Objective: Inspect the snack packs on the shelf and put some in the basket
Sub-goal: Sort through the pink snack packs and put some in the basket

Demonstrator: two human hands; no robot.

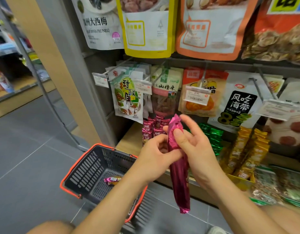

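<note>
Both of my hands hold a long magenta foil snack pack (178, 176) upright in front of the shelf. My right hand (193, 146) pinches its upper part with thumb and fingers. My left hand (156, 154) grips the pack's middle from the left. Below them on the floor stands a dark grey basket (88, 168) with an orange rim. One small magenta-wrapped snack (112, 180) lies on the basket's bottom. More magenta snack packs (151, 130) sit in a box on the low shelf behind my hands.
Green packs (211, 137) and yellow packs (247, 152) stand on the wooden shelf (130, 141) to the right. Hanging bags on pegs with price tags (196, 97) fill the wall above. A grey tiled floor (27, 149) lies at the left.
</note>
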